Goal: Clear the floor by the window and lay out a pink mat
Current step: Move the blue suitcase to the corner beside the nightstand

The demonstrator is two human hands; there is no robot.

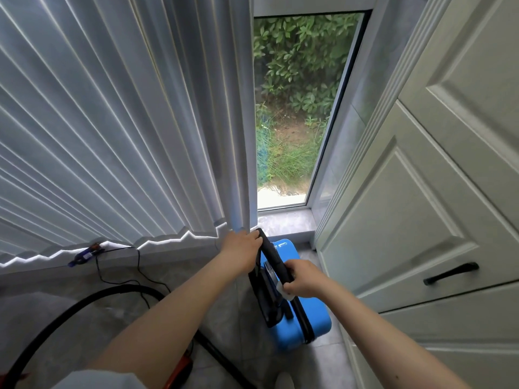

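Note:
A bright blue suitcase [302, 324] stands upright on the grey tiled floor [331, 360], in the corner between the window [295, 108] and a white cabinet. Its black pull handle [273, 259] rises from the top. My left hand [241, 251] grips the far upper end of that handle, close to the curtain's hem. My right hand [304, 277] is closed around the near end of the same handle, with a white tag under its fingers. No pink mat is in view.
White pleated curtains [112, 136] cover the left of the window down to the sill [286, 223]. A thick black hose [92, 297] curves over the floor at left, with a thin black cable [118, 279] and a small blue object [82, 256] on the ledge. White panelled cabinet doors [435, 192] close off the right.

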